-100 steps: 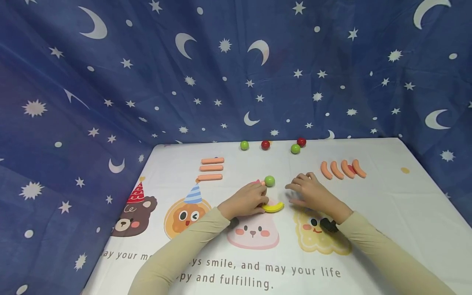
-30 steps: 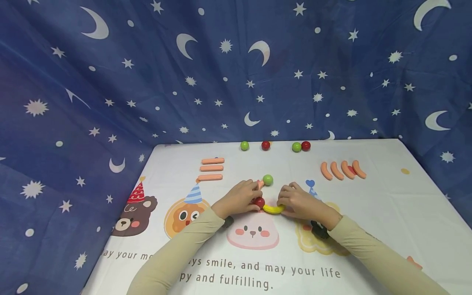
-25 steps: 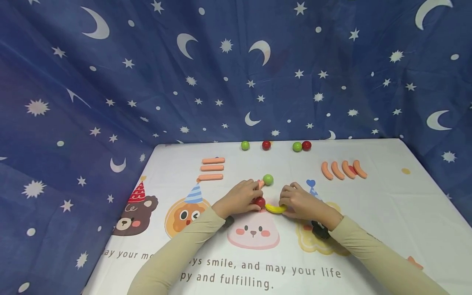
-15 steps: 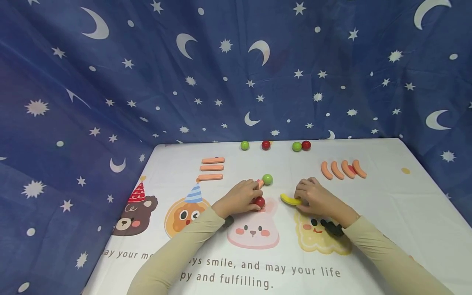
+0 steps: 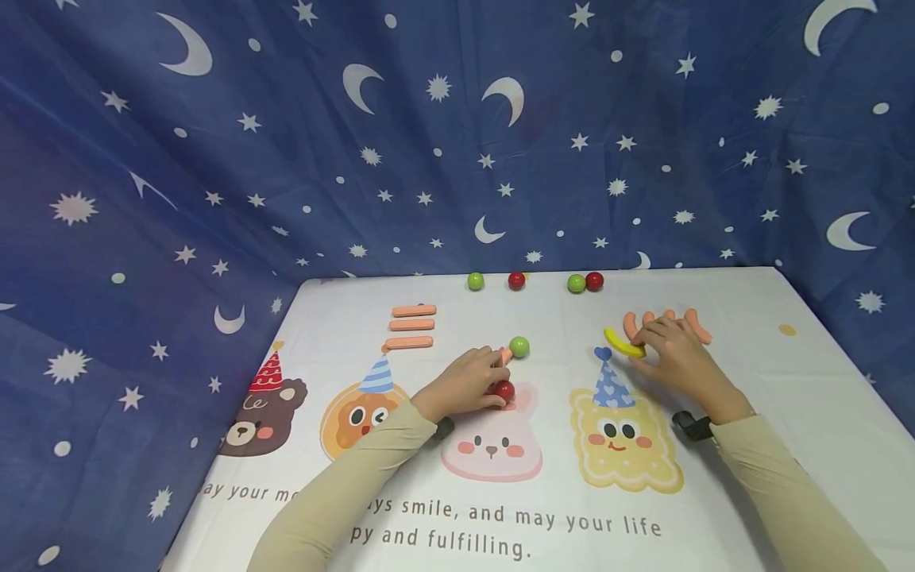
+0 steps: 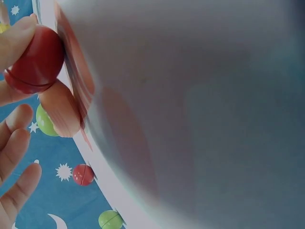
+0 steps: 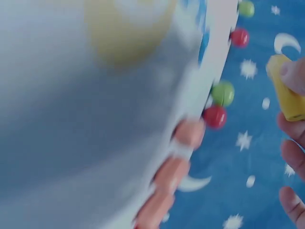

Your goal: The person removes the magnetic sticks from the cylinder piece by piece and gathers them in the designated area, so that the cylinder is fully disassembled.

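My left hand [image 5: 461, 385] pinches a red ball [image 5: 504, 392] low over the rabbit print on the white tablecloth. Just behind the ball lies a pinkish sausage piece [image 6: 61, 109], mostly hidden by the hand in the head view. A green ball [image 5: 519, 347] sits at its far end. Over on the right, my right hand [image 5: 679, 357] holds a yellow toy banana [image 5: 624, 343] between thumb and fingers. In the right wrist view the banana [image 7: 287, 90] shows up off the cloth, and the other fingers spread loosely. Several curved sausages [image 5: 698, 326] lie partly covered behind this hand.
Three straight sausages [image 5: 411, 325] lie in a stack of rows at the back left. Along the far table edge sit a green ball [image 5: 475, 281], a red ball [image 5: 516, 280], and a touching green and red pair [image 5: 577, 284]. A blue starry curtain [image 5: 457, 143] hangs behind.
The right hand has gripped the toy banana beside the red ball and carried it right and back toward the curved sausages. Meanwhile the left hand has come to hold the red ball and stays put.
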`<state>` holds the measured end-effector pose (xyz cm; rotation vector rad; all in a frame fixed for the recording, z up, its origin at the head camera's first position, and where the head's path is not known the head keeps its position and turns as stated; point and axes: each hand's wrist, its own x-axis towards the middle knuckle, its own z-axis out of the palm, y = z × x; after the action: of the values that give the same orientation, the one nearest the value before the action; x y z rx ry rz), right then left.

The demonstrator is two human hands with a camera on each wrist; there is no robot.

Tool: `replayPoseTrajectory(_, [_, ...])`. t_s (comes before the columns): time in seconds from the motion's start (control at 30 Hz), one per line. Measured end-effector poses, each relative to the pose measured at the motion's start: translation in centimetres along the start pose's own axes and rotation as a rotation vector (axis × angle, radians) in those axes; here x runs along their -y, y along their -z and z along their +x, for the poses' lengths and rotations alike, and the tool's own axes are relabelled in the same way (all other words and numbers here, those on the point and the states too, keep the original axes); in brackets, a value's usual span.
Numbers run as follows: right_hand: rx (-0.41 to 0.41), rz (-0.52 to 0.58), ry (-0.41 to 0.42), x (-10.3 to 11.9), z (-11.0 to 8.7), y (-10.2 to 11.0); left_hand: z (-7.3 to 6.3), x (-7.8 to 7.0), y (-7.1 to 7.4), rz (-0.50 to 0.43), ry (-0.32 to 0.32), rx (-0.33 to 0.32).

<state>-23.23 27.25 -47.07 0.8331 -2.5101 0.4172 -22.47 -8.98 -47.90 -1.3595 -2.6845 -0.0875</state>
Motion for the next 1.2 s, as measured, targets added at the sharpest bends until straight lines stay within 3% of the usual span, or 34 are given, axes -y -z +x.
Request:
replayPoseTrajectory(0.27, [-0.080, -0.166, -0.130, -3.4, -1.1, 1.8, 0.0, 0.2, -0.2, 0.005, 0.000, 0.006])
replayPoseTrajectory(0.47, [-0.110, -0.245, -0.165, -5.7, -2.3, 3.0, 0.1, 0.1, -0.2, 0.003, 0.008, 0.016])
replayPoseTrajectory(0.6, [-0.072, -0.283, -0.225, -7.1, -3.0, 3.4, 0.0, 0.2, -0.4, 0.012, 0.013, 0.020])
replayPoseTrajectory(0.83, [-0.035, -0.354, -0.229, -9.4, -3.8, 4.0, -0.1, 0.2, -0.5, 0.013, 0.009, 0.007])
replayPoseTrajectory(1.03, [0.125, -0.358, -0.322, -10.5, -4.0, 4.1, -0.1, 0.3, -0.6, 0.016, 0.008, 0.006])
replayPoseTrajectory(1.2, [0.214, -0.356, -0.342, -11.3, -4.0, 3.6, -0.1, 0.3, -0.4, 0.015, 0.005, 0.002])
